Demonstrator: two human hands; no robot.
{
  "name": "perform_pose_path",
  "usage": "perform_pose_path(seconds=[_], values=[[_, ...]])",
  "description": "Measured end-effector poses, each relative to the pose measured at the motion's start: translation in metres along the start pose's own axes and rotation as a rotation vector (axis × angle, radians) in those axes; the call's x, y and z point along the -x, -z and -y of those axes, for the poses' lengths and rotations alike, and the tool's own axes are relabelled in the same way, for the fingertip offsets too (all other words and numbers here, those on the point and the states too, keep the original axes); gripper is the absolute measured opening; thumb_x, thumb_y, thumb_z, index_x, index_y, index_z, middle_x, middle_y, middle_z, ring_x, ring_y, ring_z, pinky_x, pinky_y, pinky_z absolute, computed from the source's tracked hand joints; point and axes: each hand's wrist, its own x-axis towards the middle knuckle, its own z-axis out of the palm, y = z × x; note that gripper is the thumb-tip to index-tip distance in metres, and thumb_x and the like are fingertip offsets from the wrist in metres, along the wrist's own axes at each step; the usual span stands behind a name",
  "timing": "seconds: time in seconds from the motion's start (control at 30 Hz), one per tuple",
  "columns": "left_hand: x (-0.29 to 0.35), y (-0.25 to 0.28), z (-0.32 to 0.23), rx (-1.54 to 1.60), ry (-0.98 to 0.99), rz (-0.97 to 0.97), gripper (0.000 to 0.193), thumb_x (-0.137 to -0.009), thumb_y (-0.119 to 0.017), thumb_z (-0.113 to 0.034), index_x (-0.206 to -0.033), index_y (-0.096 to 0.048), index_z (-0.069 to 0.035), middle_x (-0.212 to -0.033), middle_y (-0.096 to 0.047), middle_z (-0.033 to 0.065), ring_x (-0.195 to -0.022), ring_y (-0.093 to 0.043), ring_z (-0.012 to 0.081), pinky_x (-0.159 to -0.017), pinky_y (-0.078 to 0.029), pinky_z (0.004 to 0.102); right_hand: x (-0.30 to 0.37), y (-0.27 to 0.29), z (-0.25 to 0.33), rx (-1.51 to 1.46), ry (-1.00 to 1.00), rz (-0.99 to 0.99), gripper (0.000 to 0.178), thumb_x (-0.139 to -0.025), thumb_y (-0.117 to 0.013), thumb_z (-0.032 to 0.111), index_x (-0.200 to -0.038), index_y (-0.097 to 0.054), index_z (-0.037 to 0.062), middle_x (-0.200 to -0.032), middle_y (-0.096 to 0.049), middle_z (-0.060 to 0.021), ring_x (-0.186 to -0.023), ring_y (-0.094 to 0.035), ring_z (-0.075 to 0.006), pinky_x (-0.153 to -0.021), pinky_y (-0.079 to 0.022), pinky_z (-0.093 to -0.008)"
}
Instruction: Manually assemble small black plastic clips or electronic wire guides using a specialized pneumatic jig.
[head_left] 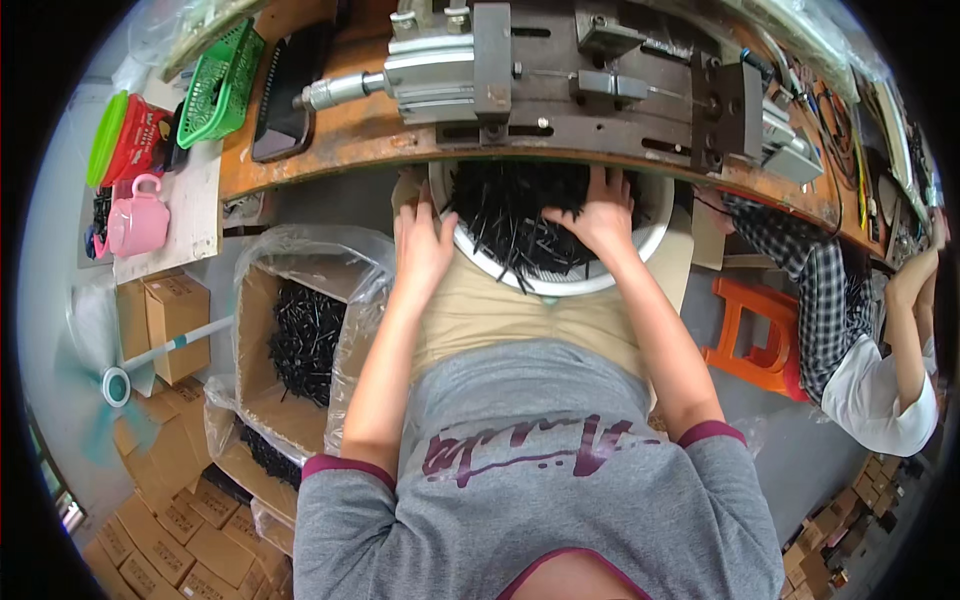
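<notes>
Clock taken from the basket's centre, 12 toward the worktop (335,160). Basket (570,287): white, round, in the person's lap; its 12 o'clock side is hidden beneath the worktop edge. Strips (520,215): thin, black, tangled, heaped in it, several poking out over the rim near 7.

Step, as judged: working through the loose strips by hand. For good handling, the left hand (425,242) should brace the rim so the lap does not let the basket tip, while the right hand (606,222) gathers gently from the top. Pulling hard could drag tangled strips over the rim; the ends at 7 deserve a tuck inward. Knuckles need care below the worktop edge.

Fingers vs. strips: right hand sits over the heap at about 2, thumb stretched wide toward 9, other fingers pointing to 12; strips lie under and between thumb and fingers. No clear grip on any seen. Left hand is at the rim near 9, thumb apart from the fingers, strips just beside the thumb toward 3. Cannot tell whether it grips the rim or merely rests there.
</notes>
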Motion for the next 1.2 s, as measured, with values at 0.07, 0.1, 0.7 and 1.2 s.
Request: perform_pose_path(seconds=[0.07, 0.1, 0.7, 1.2], values=[[0.022, 0.006, -0.02, -0.072, -0.27, -0.252, 0.044, -0.092, -0.063, -0.012, -0.134, -0.053, 0.0, -0.122, -0.058, 0.0227, -0.113, -0.055, 0.0428, -0.1, -0.044, 0.0462, 0.011, 0.008, -0.018, -0.092, 0.056, -0.074, 0.121, -0.054, -0.092, 0.05, -0.149, -0.033, 0.005, -0.144, -0.042, -0.0318, -0.125, -0.048, -0.0528, -0.105, -0.044, -0.0553], [0.04, 0.036, -0.028, -0.053, -0.299, -0.155, 0.04, -0.093, -0.061, -0.009, -0.132, -0.054, -0.001, -0.12, -0.058, 0.0214, -0.114, -0.055, 0.0418, -0.1, -0.044, 0.0458, 0.029, 0.016, -0.003, -0.084, 0.049, -0.039, 0.122, -0.052, -0.095, 0.041, -0.151, -0.032, 0.0061, -0.146, -0.04, -0.0313, -0.124, -0.049, -0.0525, -0.103, -0.046, -0.0535], [0.048, 0.143, -0.198, 0.415, -0.948, -0.217, 0.03, -0.077, -0.072, 0.008, -0.105, -0.072, -0.001, -0.09, -0.075, 0.0113, -0.07, -0.07, 0.0221, -0.059, -0.053, 0.0298, -0.044, 0.266, 0.114, -0.44, 0.88, -0.736, 0.013, -0.082, -0.073, -0.001, -0.093, -0.072, 0.0048, -0.086, -0.07, -0.0061, -0.072, -0.065, -0.0142, -0.055, -0.049, -0.0252], [0.045, 0.13, -0.177, 0.318, -0.972, -0.127, 0.039, -0.072, -0.073, 0.006, -0.11, -0.072, -0.002, -0.09, -0.074, 0.0089, -0.068, -0.068, 0.0186, -0.058, -0.052, 0.028, -0.191, 0.293, 0.227, 0.555, 0.986, -0.185, 0.056, -0.071, -0.072, -0.004, -0.124, -0.06, 0.0114, -0.118, -0.058, -0.0066, -0.105, -0.065, -0.0308, -0.087, -0.056, -0.0433]])
